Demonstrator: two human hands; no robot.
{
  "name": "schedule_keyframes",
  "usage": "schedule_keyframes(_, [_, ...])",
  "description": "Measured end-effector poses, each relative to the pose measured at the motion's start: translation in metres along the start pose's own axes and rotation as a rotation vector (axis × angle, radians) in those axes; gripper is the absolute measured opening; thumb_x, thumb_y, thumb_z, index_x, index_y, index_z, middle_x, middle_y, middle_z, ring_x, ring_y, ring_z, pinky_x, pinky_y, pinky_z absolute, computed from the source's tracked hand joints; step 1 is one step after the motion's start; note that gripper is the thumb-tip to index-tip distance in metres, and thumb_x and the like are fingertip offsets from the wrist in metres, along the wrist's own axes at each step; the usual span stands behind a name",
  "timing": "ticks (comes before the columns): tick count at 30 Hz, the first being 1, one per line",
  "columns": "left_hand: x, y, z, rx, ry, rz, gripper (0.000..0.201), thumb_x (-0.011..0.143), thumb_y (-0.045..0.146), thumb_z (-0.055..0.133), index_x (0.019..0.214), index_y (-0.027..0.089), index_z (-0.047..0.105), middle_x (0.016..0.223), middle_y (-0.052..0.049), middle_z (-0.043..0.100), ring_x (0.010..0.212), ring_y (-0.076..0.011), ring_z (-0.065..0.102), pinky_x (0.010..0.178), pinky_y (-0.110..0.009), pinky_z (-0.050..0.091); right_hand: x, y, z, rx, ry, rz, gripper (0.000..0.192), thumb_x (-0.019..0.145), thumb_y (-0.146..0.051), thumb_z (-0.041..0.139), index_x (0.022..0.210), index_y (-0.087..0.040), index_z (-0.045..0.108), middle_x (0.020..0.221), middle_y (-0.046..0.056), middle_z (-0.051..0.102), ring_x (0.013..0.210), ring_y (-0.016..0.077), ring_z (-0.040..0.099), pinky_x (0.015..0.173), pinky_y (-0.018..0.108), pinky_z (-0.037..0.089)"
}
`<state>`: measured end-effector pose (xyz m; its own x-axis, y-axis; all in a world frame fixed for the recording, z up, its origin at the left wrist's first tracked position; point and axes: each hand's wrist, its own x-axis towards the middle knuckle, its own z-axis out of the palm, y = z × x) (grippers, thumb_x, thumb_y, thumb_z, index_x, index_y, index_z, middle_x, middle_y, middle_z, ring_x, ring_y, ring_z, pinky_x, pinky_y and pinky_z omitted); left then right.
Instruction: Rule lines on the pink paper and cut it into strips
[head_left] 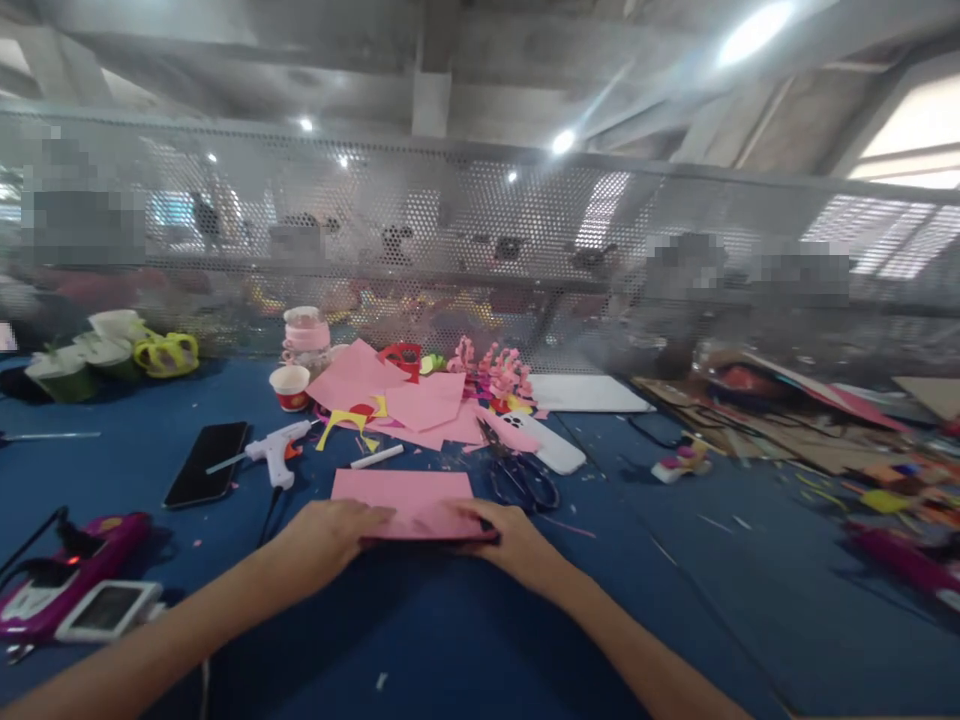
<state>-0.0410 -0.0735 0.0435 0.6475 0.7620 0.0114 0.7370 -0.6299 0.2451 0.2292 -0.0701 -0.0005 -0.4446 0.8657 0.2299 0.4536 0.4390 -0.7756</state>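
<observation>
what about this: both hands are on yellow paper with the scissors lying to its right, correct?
The colour is wrong: the paper is pink, not yellow, as the head view shows. The left hand and right hand are indeed both on it, and the scissors lie to its right.

A rectangular piece of pink paper [409, 492], plain-faced and wider than it is deep, is held at its near left and right sides between the left hand [337, 535] and right hand [511, 540]. Its broad face is turned up over the table [420, 645] (whether it touches is unclear), and a darker edge shows along the near right.
</observation>
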Motion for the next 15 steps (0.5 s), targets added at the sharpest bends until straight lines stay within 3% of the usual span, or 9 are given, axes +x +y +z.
schedule_keyframes(2, [0.009,-0.01,-0.004,-0.029,0.021,0.045,0.041,0.076,0.007,0.046,0.108,0.022,0.066,0.106,-0.006,0.07,0.095,-0.0217,0.067,0.083,-0.03,0.05,0.001,0.012,-0.006,-0.087,0.024,-0.02,0.063,0.072,-0.022,0.066,0.132,-0.019,0.049,0.136,0.013,0.049,0.127,0.0276,0.043,0.107,0.046,0.033])
schedule_keyframes(4, [0.017,-0.02,-0.01,-0.111,0.076,0.055,0.037,0.073,0.008,0.046,0.098,0.022,0.069,0.092,-0.004,0.074,0.084,-0.0189,0.069,0.075,-0.024,0.05,0.002,0.025,-0.013,-0.145,0.11,-0.045,0.064,0.077,-0.019,0.057,0.139,-0.019,0.038,0.144,0.012,0.039,0.133,0.0247,0.035,0.109,0.046,0.029])
schedule_keyframes(7, [0.022,-0.03,-0.021,-0.272,0.108,0.005,0.027,0.076,0.018,0.047,0.09,0.021,0.07,0.085,-0.002,0.073,0.077,-0.0182,0.067,0.07,-0.024,0.049,0.003,0.036,-0.018,-0.219,0.305,-0.12,0.056,0.084,-0.017,0.044,0.139,-0.02,0.035,0.142,0.013,0.041,0.133,0.0229,0.034,0.11,0.048,0.026])
schedule_keyframes(9, [0.021,-0.031,-0.029,-0.371,0.054,-0.101,0.027,0.079,0.028,0.048,0.092,0.016,0.068,0.073,-0.002,0.071,0.065,-0.0175,0.063,0.059,-0.023,0.047,0.002,0.034,-0.016,-0.187,0.403,-0.159,0.058,0.083,-0.021,0.048,0.139,-0.022,0.034,0.142,0.013,0.04,0.134,0.024,0.033,0.109,0.049,0.027])
schedule_keyframes(12, [0.019,-0.03,-0.035,-0.452,-0.031,-0.153,0.033,0.08,0.039,0.049,0.092,0.013,0.066,0.067,-0.002,0.067,0.061,-0.0168,0.059,0.055,-0.022,0.044,0.0,0.022,-0.008,0.007,0.36,-0.196,0.073,0.074,-0.033,0.066,0.138,-0.024,0.033,0.143,0.013,0.037,0.133,0.0265,0.033,0.107,0.047,0.031])
schedule_keyframes(15, [0.018,-0.026,-0.036,-0.46,-0.098,-0.099,0.032,0.078,0.043,0.053,0.081,0.014,0.066,0.073,-0.002,0.067,0.07,-0.0178,0.06,0.061,-0.023,0.043,0.0,0.005,0.0,0.229,0.32,-0.175,0.067,0.067,-0.044,0.072,0.125,-0.023,0.047,0.129,0.011,0.053,0.12,0.026,0.049,0.098,0.042,0.042])
